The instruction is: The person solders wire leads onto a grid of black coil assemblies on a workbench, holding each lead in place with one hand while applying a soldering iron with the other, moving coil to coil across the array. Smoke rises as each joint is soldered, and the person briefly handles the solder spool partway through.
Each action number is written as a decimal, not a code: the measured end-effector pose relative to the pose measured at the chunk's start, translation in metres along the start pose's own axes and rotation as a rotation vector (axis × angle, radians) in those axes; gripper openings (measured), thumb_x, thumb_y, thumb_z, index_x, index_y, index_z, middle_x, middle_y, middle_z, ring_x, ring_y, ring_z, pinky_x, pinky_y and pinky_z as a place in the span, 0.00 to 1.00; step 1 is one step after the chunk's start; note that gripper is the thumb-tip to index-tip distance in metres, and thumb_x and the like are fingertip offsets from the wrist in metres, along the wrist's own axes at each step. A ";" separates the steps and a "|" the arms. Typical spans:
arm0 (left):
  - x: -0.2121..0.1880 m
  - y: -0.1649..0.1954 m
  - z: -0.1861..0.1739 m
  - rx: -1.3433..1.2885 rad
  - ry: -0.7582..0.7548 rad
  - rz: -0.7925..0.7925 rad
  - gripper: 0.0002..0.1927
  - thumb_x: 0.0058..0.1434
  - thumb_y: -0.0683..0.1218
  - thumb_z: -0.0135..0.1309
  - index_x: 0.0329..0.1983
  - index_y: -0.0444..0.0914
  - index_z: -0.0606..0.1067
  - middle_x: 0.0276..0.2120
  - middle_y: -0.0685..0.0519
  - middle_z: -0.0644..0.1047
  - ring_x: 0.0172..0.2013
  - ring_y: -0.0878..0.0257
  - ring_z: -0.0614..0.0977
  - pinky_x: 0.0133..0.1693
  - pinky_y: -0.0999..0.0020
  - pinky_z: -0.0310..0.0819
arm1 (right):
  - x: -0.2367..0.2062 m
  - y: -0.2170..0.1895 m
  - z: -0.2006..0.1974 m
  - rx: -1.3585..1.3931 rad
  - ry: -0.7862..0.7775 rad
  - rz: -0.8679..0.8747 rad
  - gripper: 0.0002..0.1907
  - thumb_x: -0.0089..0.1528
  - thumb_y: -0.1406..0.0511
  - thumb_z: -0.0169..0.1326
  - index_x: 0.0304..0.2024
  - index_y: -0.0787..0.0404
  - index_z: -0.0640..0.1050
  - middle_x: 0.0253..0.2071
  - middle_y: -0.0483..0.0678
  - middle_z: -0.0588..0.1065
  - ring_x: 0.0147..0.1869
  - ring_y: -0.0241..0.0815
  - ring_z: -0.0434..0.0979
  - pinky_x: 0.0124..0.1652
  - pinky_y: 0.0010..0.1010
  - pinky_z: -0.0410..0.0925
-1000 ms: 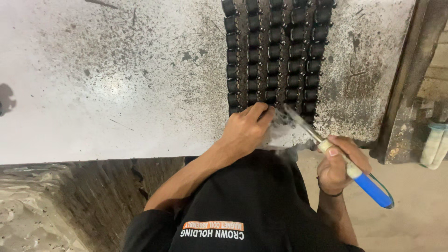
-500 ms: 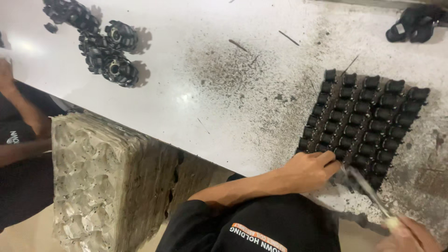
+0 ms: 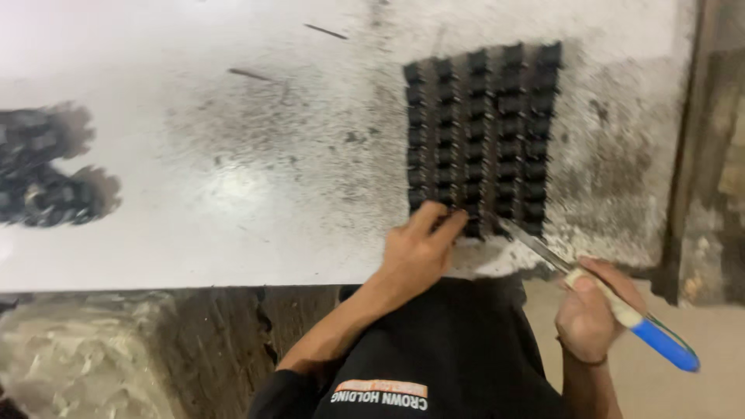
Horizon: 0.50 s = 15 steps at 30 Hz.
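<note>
Your left hand [image 3: 419, 252] rests on the near edge of a block of small black parts [image 3: 483, 140], fingers bent and pressing down on the bottom row. Your right hand [image 3: 594, 310] is closed around a scraper knife with a blue-and-white handle [image 3: 621, 310], and its thin metal blade touches the bottom right corner of the block.

The block sits on the dusty white table [image 3: 194, 155], at about one o'clock from your left hand. Its parts stand in neat rows, all joined or packed close; I cannot tell which. None looks pulled away from the block, so the work seems to be just starting at that corner, and nearly all rows are left.

The knife's long side runs from its blue end at four o'clock up to its tip at ten o'clock. The tip points at the block. The block's long side runs from six to twelve o'clock.

A blurry pile of dark round parts [image 3: 46, 178] lies far off at nine o'clock.
</note>
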State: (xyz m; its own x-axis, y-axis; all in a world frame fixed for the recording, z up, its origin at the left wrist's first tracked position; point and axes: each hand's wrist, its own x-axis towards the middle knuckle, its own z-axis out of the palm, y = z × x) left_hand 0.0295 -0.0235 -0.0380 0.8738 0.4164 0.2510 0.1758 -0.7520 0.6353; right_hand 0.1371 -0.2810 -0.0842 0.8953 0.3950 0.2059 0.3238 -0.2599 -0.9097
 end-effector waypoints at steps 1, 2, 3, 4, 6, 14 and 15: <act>-0.007 -0.004 0.005 -0.002 -0.020 -0.034 0.18 0.58 0.38 0.60 0.52 0.38 0.79 0.42 0.51 0.74 0.35 0.57 0.81 0.30 0.64 0.76 | -0.004 -0.003 0.002 0.260 0.064 0.106 0.15 0.65 0.63 0.59 0.45 0.72 0.78 0.33 0.54 0.77 0.37 0.44 0.77 0.52 0.33 0.71; -0.013 -0.004 0.011 -0.018 -0.041 -0.021 0.17 0.58 0.38 0.61 0.52 0.38 0.79 0.42 0.51 0.74 0.34 0.58 0.81 0.30 0.64 0.76 | -0.007 -0.007 -0.002 0.216 0.051 0.091 0.15 0.65 0.64 0.59 0.43 0.73 0.78 0.32 0.54 0.77 0.36 0.43 0.77 0.48 0.32 0.71; -0.017 -0.005 0.015 -0.022 -0.051 -0.008 0.16 0.59 0.38 0.61 0.51 0.38 0.79 0.41 0.51 0.74 0.34 0.59 0.81 0.29 0.65 0.76 | -0.008 -0.009 -0.001 0.185 0.031 0.069 0.14 0.66 0.65 0.59 0.42 0.74 0.78 0.30 0.55 0.76 0.35 0.43 0.77 0.45 0.30 0.71; -0.021 -0.004 0.018 -0.018 -0.057 0.000 0.15 0.59 0.38 0.62 0.51 0.37 0.79 0.40 0.52 0.73 0.33 0.59 0.81 0.29 0.65 0.76 | -0.011 -0.012 -0.001 0.161 0.004 0.047 0.14 0.66 0.65 0.59 0.40 0.76 0.78 0.29 0.55 0.76 0.34 0.43 0.77 0.41 0.29 0.71; -0.024 -0.001 0.022 -0.019 -0.093 0.022 0.16 0.58 0.38 0.61 0.51 0.38 0.80 0.40 0.52 0.74 0.34 0.60 0.82 0.29 0.66 0.77 | -0.012 -0.017 -0.002 0.050 -0.035 0.005 0.13 0.66 0.66 0.59 0.41 0.75 0.78 0.32 0.58 0.77 0.35 0.45 0.79 0.39 0.28 0.71; -0.023 -0.001 0.025 -0.047 -0.155 0.022 0.16 0.58 0.38 0.61 0.50 0.39 0.80 0.39 0.53 0.75 0.34 0.60 0.83 0.29 0.66 0.77 | -0.014 -0.019 -0.003 0.050 -0.077 0.086 0.12 0.62 0.67 0.56 0.40 0.75 0.78 0.29 0.57 0.76 0.30 0.44 0.77 0.34 0.27 0.69; -0.024 -0.001 0.027 -0.049 -0.158 0.017 0.16 0.58 0.38 0.61 0.50 0.39 0.80 0.39 0.53 0.75 0.35 0.60 0.83 0.29 0.66 0.77 | -0.015 -0.016 -0.003 0.044 -0.087 0.070 0.12 0.63 0.68 0.56 0.40 0.75 0.77 0.29 0.56 0.76 0.30 0.44 0.78 0.35 0.28 0.70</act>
State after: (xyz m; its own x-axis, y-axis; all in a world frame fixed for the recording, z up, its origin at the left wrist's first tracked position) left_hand 0.0202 -0.0468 -0.0643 0.9378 0.3148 0.1464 0.1411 -0.7309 0.6677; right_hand 0.1198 -0.2857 -0.0713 0.8846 0.4531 0.1107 0.2457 -0.2510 -0.9363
